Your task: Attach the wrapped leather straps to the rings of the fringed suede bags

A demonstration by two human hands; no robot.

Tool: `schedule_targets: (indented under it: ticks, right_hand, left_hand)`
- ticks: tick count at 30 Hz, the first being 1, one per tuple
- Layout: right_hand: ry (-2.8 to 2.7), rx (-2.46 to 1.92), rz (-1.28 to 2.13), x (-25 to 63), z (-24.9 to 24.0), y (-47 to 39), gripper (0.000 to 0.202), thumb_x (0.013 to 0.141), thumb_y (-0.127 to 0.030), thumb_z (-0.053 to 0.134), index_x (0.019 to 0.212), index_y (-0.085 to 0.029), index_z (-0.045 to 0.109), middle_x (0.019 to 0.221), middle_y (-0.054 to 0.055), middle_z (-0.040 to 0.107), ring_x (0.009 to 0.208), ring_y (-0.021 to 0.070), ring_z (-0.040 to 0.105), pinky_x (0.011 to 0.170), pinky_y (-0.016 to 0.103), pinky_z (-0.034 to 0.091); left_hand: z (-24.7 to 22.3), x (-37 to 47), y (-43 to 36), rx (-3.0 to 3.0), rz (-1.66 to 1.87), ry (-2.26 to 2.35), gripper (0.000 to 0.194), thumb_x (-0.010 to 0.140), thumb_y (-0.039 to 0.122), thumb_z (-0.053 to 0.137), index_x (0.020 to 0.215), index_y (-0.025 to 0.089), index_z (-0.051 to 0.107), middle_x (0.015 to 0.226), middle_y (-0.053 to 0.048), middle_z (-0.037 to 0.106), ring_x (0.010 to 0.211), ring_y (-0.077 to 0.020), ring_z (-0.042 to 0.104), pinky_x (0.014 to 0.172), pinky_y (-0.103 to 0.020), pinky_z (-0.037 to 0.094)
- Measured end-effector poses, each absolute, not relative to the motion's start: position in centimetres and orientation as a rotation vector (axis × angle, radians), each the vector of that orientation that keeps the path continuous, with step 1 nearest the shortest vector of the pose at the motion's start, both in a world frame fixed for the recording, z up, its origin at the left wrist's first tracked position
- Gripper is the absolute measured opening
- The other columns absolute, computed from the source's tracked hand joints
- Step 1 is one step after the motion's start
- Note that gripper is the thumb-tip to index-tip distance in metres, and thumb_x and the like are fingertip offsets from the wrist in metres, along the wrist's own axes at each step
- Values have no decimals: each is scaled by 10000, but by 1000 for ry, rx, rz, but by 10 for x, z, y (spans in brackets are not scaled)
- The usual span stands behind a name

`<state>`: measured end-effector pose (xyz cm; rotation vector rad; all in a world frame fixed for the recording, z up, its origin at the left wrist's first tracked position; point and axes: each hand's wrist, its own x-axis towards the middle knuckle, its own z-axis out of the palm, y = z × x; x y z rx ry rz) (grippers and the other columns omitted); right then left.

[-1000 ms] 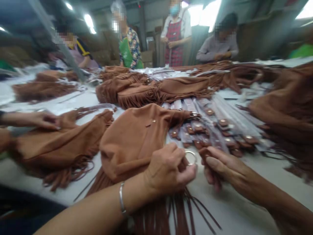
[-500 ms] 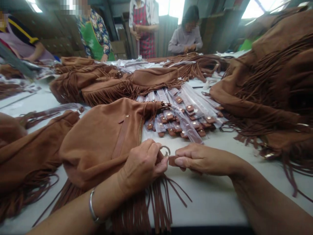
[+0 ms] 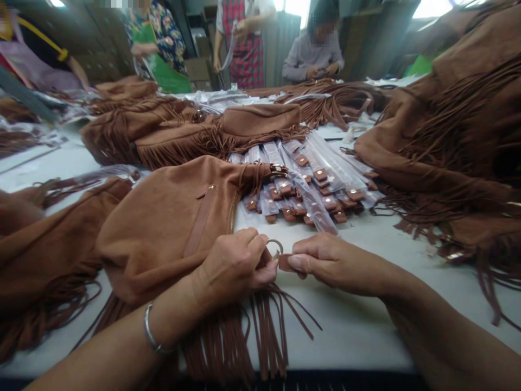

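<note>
At the far left we see one brown fringed bag (image 3: 52, 244) lying flat on the table (image 3: 358, 326), touching the bag we work on. Our left hand (image 3: 234, 266), a bracelet (image 3: 150, 332) on its wrist, curls its fingers around one metal ring (image 3: 275, 247) at the near corner of the suede bag (image 3: 175, 217), pinching it against the thumb. That bag lies at centre near us, its fringe (image 3: 252, 331) hanging toward the table's near edge. Just right, our right hand (image 3: 325, 263) pinches one small brown strap tab (image 3: 285, 263) between thumb and forefinger, its tip touching the ring. Beyond lies a fan of straps in clear plastic sleeves (image 3: 313, 184), too many to count. At right a heap of fringed bags (image 3: 448, 141) rises. Four people stand at the far side.
</note>
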<state>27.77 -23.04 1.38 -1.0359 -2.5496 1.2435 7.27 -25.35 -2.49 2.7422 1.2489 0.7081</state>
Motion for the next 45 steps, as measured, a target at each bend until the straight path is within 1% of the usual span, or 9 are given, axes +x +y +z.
schedule_targets:
  ticks: [3, 8, 12, 16, 20, 24, 27, 36, 45]
  right_hand:
    - [-2559, -1109, 1143, 274, 12, -234, 348, 907, -270, 403, 600, -130, 488, 566, -25, 442, 546, 78, 410, 541, 210, 273]
    - [-2562, -1333, 804, 268, 9, -240, 321, 894, -267, 430, 618, -135, 527, 575, -16, 471, 535, 83, 399, 526, 227, 229]
    - [-2584, -1308, 738, 267, 5, -243, 335, 901, -269, 413, 614, -142, 532, 585, -9, 503, 532, 84, 415, 522, 229, 219]
    - [-2612, -1414, 581, 265, -1, -245, 324, 903, -320, 412, 669, -153, 562, 586, 7, 544, 538, 103, 462, 531, 240, 219]
    - [-2633, -1461, 265, 258, -10, -249, 295, 895, -330, 401, 735, -165, 586, 582, 31, 589, 495, 130, 477, 517, 264, 190]
    - [-2565, -1337, -173, 251, -17, -257, 298, 872, -308, 410, 639, -179, 545, 483, 31, 550, 416, 160, 438, 513, 297, 150]
    - [-2502, -1209, -337, 248, -18, -260, 296, 865, -265, 426, 589, -190, 504, 467, 22, 526, 412, 171, 435, 527, 310, 161]
    - [-2457, -1176, -375, 244, -19, -260, 249, 851, -201, 439, 605, -184, 472, 470, 4, 504, 412, 153, 430, 534, 302, 170]
    - [-2533, -1308, -314, 243, -19, -258, 196, 824, -193, 451, 635, -181, 501, 483, 34, 545, 419, 192, 495, 515, 297, 146]
  left_hand:
    - [-27, 72, -251, 2753, 692, 1233, 182, 795, 292, 502, 687, 146, 512, 660, -17, 499, 571, -130, 481, 512, -244, 403]
    - [-24, 74, -249, 2656, 656, 1310, 157, 781, 264, 493, 685, 141, 510, 662, -20, 516, 558, -119, 483, 508, -232, 386]
    - [-21, 70, -248, 2656, 592, 1308, 145, 771, 264, 492, 688, 146, 503, 669, -19, 523, 563, -122, 488, 516, -236, 383]
    - [-21, 68, -247, 2675, 534, 1253, 123, 759, 252, 492, 684, 155, 498, 666, -10, 535, 561, -123, 495, 515, -235, 380]
    - [-21, 71, -251, 2703, 475, 1383, 153, 777, 287, 482, 705, 153, 498, 679, -26, 538, 571, -146, 508, 515, -253, 397]
    - [-22, 76, -256, 2748, 398, 1567, 189, 817, 316, 454, 737, 152, 501, 699, -44, 536, 592, -172, 510, 514, -273, 405]
    - [-22, 77, -257, 2764, 429, 1583, 201, 829, 326, 455, 731, 154, 491, 700, -41, 530, 600, -167, 502, 524, -267, 407]
    - [-24, 79, -256, 2799, 548, 1616, 203, 819, 320, 463, 694, 161, 480, 650, -28, 515, 569, -162, 494, 504, -263, 389]
    - [-22, 83, -254, 2754, 396, 1627, 224, 830, 335, 422, 709, 163, 498, 653, -49, 547, 557, -205, 536, 483, -306, 420]
